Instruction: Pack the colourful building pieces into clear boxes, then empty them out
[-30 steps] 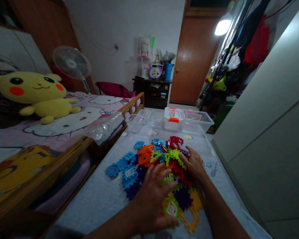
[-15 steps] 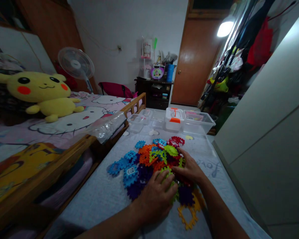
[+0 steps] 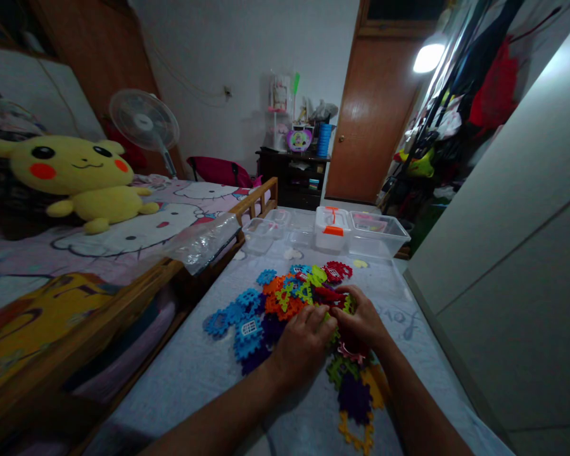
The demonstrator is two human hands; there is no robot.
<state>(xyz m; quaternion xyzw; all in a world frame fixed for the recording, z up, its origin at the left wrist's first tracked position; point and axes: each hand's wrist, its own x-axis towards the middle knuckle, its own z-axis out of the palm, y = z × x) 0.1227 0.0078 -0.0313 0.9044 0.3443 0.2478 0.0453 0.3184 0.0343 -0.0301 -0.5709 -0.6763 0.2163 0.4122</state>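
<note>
A heap of toothed plastic building pieces lies on the bed-like surface in blue, orange, yellow-green, red, purple and yellow. My left hand (image 3: 300, 342) bends its fingers over the near middle of the heap; what lies beneath them is mostly hidden. Close against it, my right hand (image 3: 362, 320) curls round red toothed pieces (image 3: 354, 348), thumb toward the left hand. Another red piece (image 3: 329, 295) touches its fingertips. Blue pieces (image 3: 247, 335) spread to the left, beside orange ones (image 3: 281, 304). Nearest me are a purple piece (image 3: 354, 398) and a yellow frame-shaped piece (image 3: 356, 437).
Clear plastic bins (image 3: 377, 237) and a white lidded box with orange clips (image 3: 332, 229) stand beyond the heap. A wooden rail (image 3: 171, 278) runs along the left, with a yellow plush toy (image 3: 76, 177) past it. A pale cabinet (image 3: 513, 272) borders the right side.
My hands have drawn closer together, the left one curling more. Red and green pieces have shifted toward me, and the purple and yellow pieces in front have slid nearer.
</note>
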